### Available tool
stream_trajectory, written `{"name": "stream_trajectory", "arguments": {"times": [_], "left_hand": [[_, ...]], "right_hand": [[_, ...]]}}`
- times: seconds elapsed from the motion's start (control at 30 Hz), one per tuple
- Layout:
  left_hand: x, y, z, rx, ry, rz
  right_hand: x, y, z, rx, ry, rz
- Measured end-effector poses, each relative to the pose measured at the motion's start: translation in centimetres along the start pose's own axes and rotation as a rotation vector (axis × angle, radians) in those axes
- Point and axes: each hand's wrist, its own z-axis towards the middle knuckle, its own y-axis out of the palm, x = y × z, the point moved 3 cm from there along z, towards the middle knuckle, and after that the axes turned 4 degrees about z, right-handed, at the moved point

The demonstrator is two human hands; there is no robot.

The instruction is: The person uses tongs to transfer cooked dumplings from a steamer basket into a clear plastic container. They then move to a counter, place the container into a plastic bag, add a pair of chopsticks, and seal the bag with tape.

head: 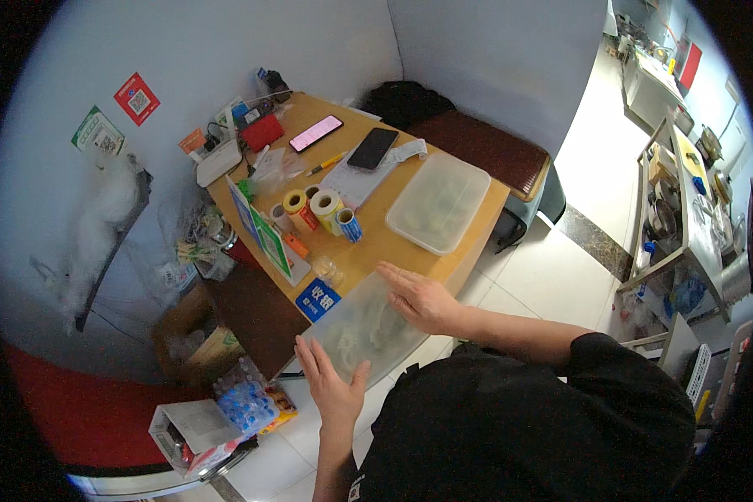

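Observation:
Two translucent lidded plastic containers are before me. Both my hands rest on the nearer container [357, 326], which lies at the near edge of the wooden table [367, 251] with green contents showing faintly through it. My left hand [336, 379] is spread flat against its left end, thumb apart from the fingers. My right hand [423, 304] lies on its right part, fingers extended. Whether either hand grips the rim cannot be told. Farther right on the table sits the second container [439, 202], with its pale lid on and greenish contents beneath.
Label rolls [326, 204], a blue sign [318, 300] and a green-framed stand [275, 246] are left of the containers. Behind them lie a black phone [373, 148], a lit phone [317, 133] and a yellow pen [325, 164]. A brown-topped bench [477, 147] adjoins the table.

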Motion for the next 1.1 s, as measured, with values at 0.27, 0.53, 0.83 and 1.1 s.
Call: {"name": "stream_trajectory", "arguments": {"times": [0.27, 0.53, 0.83, 1.1], "left_hand": [[-1.6, 1.5, -0.3, 0.171, -0.228, -0.365], [-1.7, 1.6, -1.8, 0.11, -0.647, -0.856], [12.1, 2.2, 8.5, 0.152, -0.564, -1.323], [13.7, 6.9, 13.7, 0.246, -0.673, -1.564]], "right_hand": [[1.8, 0.2, -1.2, 0.125, 0.333, 0.339], [1.3, -2.8, -2.1, -0.09, 0.396, 0.733], [6.8, -18.4, 5.8, -0.18, 0.466, 0.581], [12.6, -22.5, 10.0, -0.238, 0.408, 0.957]]}}
